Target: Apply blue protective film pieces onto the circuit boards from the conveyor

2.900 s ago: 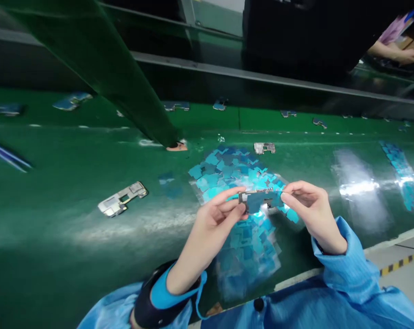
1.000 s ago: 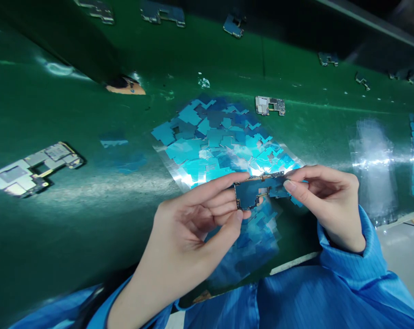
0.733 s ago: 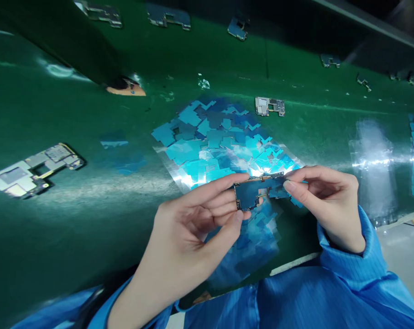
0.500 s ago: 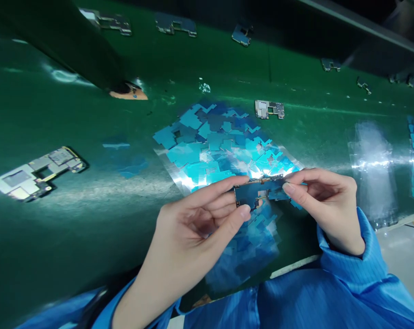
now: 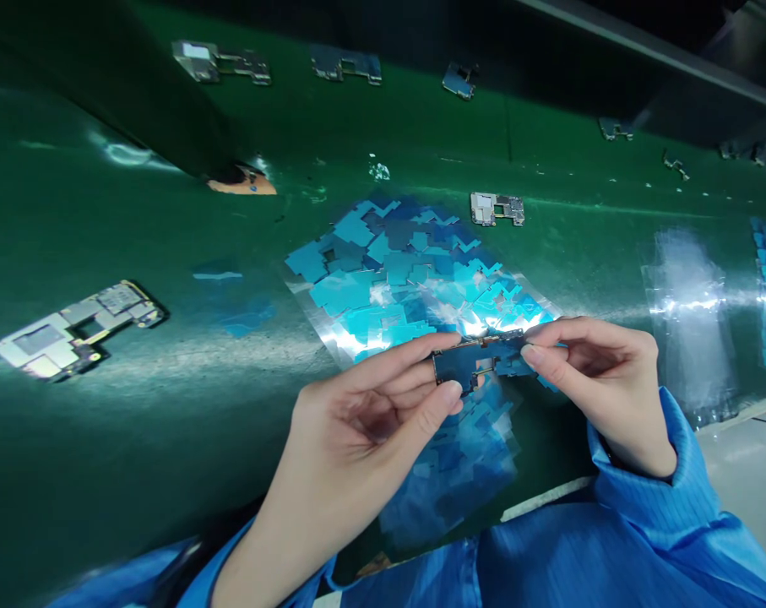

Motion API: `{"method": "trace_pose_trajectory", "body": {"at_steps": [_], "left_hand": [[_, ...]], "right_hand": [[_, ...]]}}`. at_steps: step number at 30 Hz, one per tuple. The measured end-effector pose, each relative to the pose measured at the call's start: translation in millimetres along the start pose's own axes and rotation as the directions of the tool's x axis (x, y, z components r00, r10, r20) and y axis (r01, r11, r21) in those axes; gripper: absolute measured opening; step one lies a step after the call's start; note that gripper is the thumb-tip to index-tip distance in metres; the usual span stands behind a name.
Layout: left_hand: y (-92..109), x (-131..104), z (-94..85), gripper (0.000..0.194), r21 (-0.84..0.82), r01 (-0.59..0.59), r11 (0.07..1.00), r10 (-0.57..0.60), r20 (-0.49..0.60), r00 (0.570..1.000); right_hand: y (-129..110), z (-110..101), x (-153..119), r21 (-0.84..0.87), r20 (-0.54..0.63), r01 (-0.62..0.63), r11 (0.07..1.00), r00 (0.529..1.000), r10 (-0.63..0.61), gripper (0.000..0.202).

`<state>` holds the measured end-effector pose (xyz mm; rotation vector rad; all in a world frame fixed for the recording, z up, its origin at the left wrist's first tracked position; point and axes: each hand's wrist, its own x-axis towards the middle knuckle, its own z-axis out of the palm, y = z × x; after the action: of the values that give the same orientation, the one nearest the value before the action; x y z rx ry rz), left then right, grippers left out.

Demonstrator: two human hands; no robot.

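Between my hands is a circuit board (image 5: 457,366) with a dark blue face and a notch in its middle. My left hand (image 5: 370,422) grips its left end, the thumb on the near edge and the fingers along the far side. The thumb and forefinger of my right hand (image 5: 589,371) are pinched together at the board's right end. Whether a separate film lies between those right fingertips is hidden. Behind and below the board lie overlapping blue film pieces (image 5: 357,291) on a clear sheet.
A larger-looking circuit board (image 5: 78,329) lies at the left, and another board (image 5: 497,209) beyond the films. Several boards (image 5: 346,65) line the back. A dark post (image 5: 167,101) slants down at upper left. Clear sheets (image 5: 690,312) lie at right on the green mat (image 5: 186,439).
The view has shifted slightly, so the boards at the back appear a little lower and mostly farther right. Both hands keep their hold on the board, nearly unmoved.
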<state>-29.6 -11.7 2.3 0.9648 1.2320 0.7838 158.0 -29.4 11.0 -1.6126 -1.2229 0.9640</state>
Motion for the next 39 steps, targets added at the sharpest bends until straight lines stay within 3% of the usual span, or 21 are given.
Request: {"method": "trace_pose_trajectory", "body": {"at_steps": [11,18,23,39], "left_hand": [[1.1,-0.5,1.2,0.031,-0.006,0.015,1.000,-0.015,-0.010,1.000],[3.2,-0.9,-3.1,0.029,-0.202,0.076,0.976,-0.066,0.056,0.996],[0.6,1.2,-6.4,0.032,-0.125,0.046,0.991,-0.035,0.092,0.995],[-2.0,0.0,0.5,0.030,-0.018,0.005,1.000,-0.006,-0.036,0.999]], "right_hand": [[-1.1,0.3,1.1,-0.007,-0.002,-0.008,1.000,1.000,0.008,0.007],[-4.0,0.1,2.8,0.013,0.027,0.002,1.000,1.000,-0.002,0.010],[-3.7,0.4,3.8,0.015,0.028,0.006,1.000,1.000,-0.007,0.013],[-2.7,0.3,3.3,0.044,0.035,0.000,0.999,0.999,-0.002,0.012]]}}
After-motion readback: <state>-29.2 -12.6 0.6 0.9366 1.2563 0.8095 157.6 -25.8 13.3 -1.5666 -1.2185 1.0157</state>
